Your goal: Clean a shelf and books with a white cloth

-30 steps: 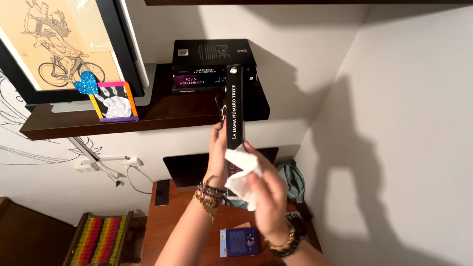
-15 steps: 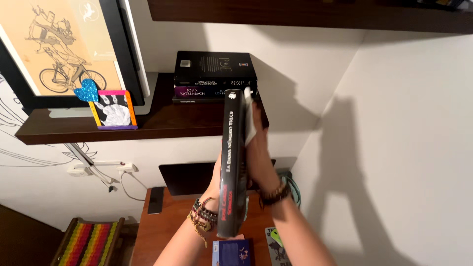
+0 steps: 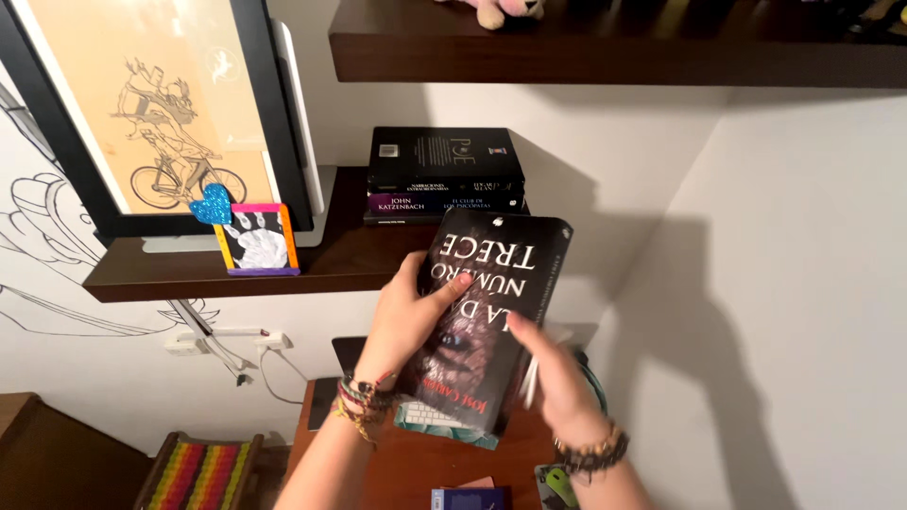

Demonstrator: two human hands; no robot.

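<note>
Both my hands keep the dark book (image 3: 487,316) before the lower shelf (image 3: 189,274): left hand (image 3: 411,316) fingers closed on its cover, right hand (image 3: 557,382) holding a white cloth (image 3: 537,373), so wiping seems underway.

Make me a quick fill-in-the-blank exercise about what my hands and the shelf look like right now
1. Both hands hold a dark ____ with its front cover facing the camera.
2. The left hand rests its thumb on the cover, and that wrist wears several ____.
3. On the lower shelf, a stack of books lies ____.
4. The small handprint picture has a blue ____ at its corner.

Missing words: book; bracelets; flat; heart
</note>
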